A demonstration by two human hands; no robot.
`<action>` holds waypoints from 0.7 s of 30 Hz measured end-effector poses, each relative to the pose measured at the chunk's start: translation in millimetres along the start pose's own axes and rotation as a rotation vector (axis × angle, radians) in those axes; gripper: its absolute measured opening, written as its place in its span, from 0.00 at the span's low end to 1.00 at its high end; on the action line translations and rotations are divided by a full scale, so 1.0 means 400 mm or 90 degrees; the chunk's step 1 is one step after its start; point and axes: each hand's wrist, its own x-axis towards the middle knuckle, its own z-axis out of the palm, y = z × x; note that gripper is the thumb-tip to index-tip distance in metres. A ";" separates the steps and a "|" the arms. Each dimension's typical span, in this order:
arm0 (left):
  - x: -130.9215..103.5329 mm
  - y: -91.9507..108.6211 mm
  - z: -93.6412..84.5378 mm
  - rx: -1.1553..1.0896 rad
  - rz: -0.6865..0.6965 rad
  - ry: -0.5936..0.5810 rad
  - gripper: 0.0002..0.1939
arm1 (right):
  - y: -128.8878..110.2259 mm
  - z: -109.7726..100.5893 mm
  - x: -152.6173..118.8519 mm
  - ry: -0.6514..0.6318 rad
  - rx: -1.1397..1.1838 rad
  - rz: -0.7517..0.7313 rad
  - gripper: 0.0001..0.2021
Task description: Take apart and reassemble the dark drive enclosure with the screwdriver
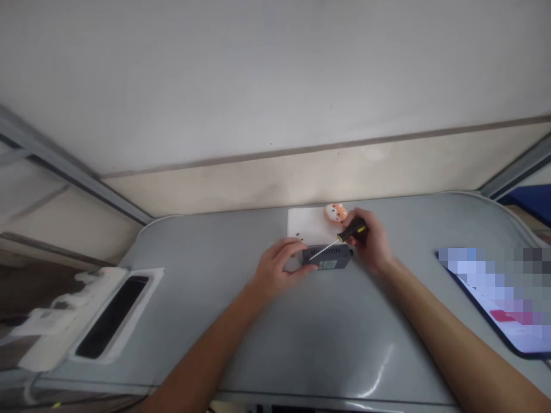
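A dark grey box (340,262) with vent slots and a pale label rests on the grey table. My left hand (279,265) grips its left end between thumb and fingers. In my right hand (371,238) is a screwdriver (353,229) with a black and yellow handle. Its thin shaft slants down to the left, with the tip at the left part of the box's top face. Behind the box lies a white sheet (307,222) with a few tiny dark pieces on it. An orange and white animal-faced object (335,213) sits at the sheet's right side.
On the grey table (206,258), a black phone-like object (112,315) lies on white paper at the left, beside a white power strip (73,321) with plugs. A tablet or phone with a lit screen (499,315) lies at the right. A pale wall panel stands behind.
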 end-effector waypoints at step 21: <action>0.018 0.003 -0.001 0.055 0.130 0.074 0.10 | -0.007 0.010 -0.001 0.029 0.050 -0.003 0.14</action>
